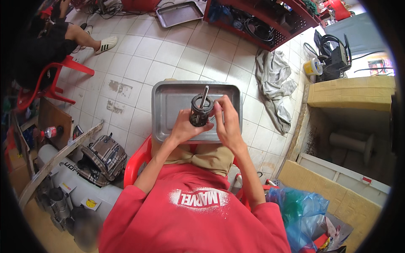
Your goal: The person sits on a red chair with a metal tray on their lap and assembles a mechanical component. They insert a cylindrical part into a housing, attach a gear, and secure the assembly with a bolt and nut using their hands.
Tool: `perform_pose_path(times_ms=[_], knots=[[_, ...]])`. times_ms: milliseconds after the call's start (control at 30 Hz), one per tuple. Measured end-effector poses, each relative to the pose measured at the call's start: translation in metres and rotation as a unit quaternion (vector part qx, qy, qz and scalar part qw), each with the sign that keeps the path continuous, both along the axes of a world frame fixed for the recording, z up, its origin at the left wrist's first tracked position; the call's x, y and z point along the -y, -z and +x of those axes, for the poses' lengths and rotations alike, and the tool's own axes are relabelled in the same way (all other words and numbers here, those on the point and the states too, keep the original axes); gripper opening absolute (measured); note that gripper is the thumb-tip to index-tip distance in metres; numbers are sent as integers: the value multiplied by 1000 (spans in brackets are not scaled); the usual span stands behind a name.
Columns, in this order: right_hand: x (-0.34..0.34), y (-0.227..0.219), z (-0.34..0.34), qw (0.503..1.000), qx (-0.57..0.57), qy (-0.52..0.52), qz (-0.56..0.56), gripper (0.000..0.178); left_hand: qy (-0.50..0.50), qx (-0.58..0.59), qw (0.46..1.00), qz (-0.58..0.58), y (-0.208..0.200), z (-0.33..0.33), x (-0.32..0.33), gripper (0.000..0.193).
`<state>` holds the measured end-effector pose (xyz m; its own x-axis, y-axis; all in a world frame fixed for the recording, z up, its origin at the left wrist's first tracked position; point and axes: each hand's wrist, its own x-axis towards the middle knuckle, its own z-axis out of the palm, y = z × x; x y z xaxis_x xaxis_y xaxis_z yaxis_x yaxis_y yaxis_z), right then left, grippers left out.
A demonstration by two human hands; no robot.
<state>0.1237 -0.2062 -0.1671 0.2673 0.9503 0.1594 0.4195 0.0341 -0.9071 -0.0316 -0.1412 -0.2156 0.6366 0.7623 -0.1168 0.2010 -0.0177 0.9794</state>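
A black cylindrical part (197, 118), open at the top with a ring-shaped rim, stands over a grey metal tray (166, 107) that rests on my lap. Out of its opening a shiny metal rod (205, 96) sticks up at a slight tilt. My left hand (185, 127) is wrapped round the lower part of the cylinder. At the rim's right side is my right hand (228, 122), thumb and forefinger brought together against it. Whatever may lie between those right fingertips is too small or hidden.
A second metal tray (179, 14) lies on the tiled floor ahead, beside a red cabinet (261, 21). Crumpled grey cloth (274, 86) is on the floor to the right. At the left, another person (80, 36) sits by a red chair (59, 80). A plaid bag (105, 156) stands nearby.
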Motion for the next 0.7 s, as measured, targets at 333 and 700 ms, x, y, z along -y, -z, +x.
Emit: perform_pose_path(times_ms=[333,700], knots=[[6,0,-3,988,91,13,123,7,-3,40,996,84,-9,4,1,31],[5,-3,-4,988,70,-2,140,13,-18,37,994,101,-23,1,1,28]])
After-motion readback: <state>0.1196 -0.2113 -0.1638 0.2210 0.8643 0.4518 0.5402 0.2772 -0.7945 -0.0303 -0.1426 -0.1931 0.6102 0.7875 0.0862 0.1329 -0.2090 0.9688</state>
